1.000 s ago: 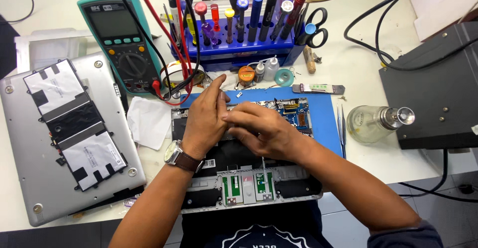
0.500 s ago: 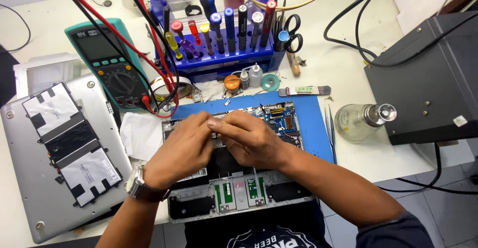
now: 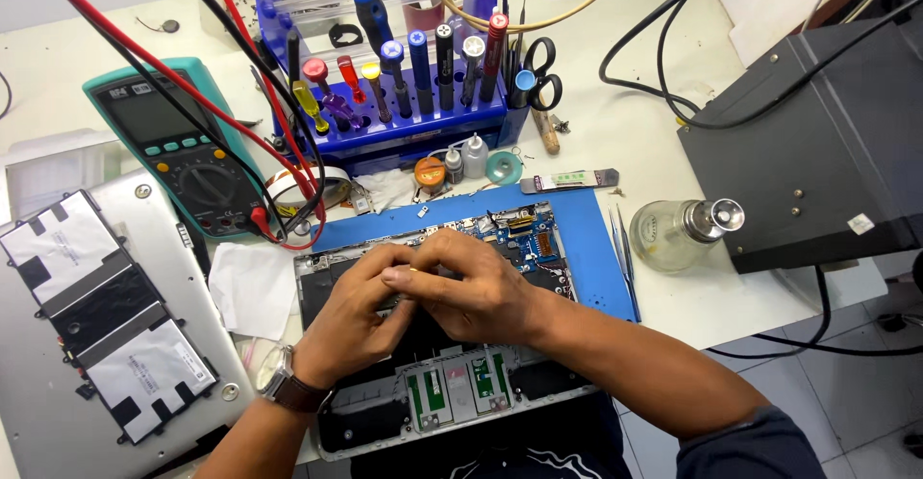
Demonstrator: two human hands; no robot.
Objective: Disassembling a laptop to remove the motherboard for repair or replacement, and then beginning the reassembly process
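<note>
Opened laptop base (image 3: 452,397): grey shell, lying flat at lower centre of the frame on a blue mat (image 3: 586,248). Blue circuit board (image 3: 524,234) exposed at its upper right; small green boards (image 3: 452,388) near its front edge; middle hidden by hands.

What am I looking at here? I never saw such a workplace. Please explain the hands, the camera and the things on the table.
The picture comes from a camera on a person's head, looking down at a white table. The left hand and right hand meet over an opened laptop on a blue mat; the fingertips pinch something small, too small to tell. Behind them stands a blue rack of screwdrivers, with scissors beside it. On the left lie a green multimeter with red and black leads, and a grey cover carrying a flat battery. On the right are tweezers, a glass bottle and a black box.
</note>
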